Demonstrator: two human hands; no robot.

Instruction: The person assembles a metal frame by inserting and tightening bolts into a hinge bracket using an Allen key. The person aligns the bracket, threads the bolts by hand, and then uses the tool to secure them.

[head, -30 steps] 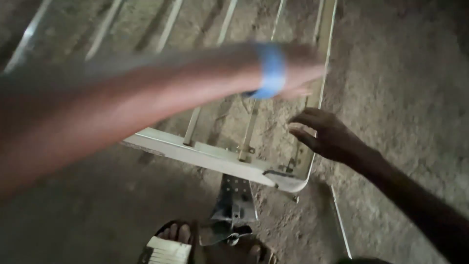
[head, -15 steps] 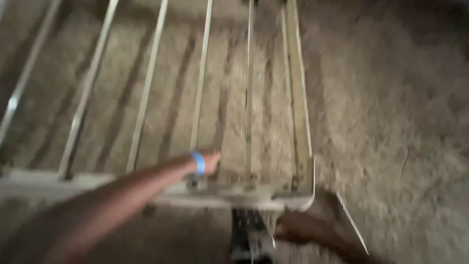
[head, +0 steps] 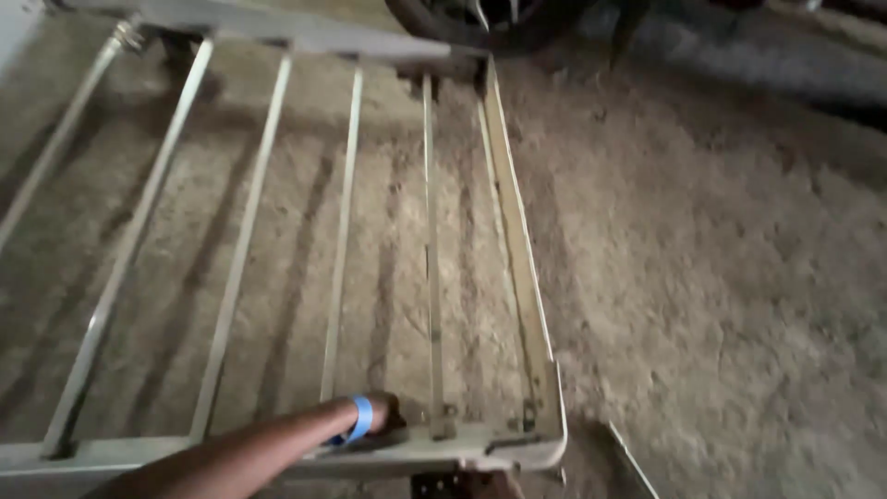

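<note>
Left hand (head: 383, 413) was down on the near rail of the metal frame (head: 517, 268), right where the 3rd bar from the right meets it. Plain blue wristband (head: 358, 420) sat on that wrist. The fingers looked curled over the rail's far edge, but the ends were hidden, so I couldn't tell whether they gripped it or just rested there.

Right hand (head: 494, 484): only a brown sliver showed at the bottom edge, under the rail beside a dark bracket (head: 432, 485). Couldn't tell if it was open or closed, or what it touched.

The frame lay flat and low over the dirt floor (head: 721, 277), long side running away from me. The far end sat near a tyre (head: 490, 20) at the top of view.

Progress, as I judged it: the frame looked put together. All the bars in view ran rail to rail, the rounded near-right corner was closed, and no bar hung loose. Finish was pale and patchy. No tool in view. A thin rod (head: 634, 459) lay apart on the floor by that corner, not attached to anything I could see.

Pkgs, labels, signs: none in view. No sticker or tag on the frame either; the wristband was the only coloured item.
</note>
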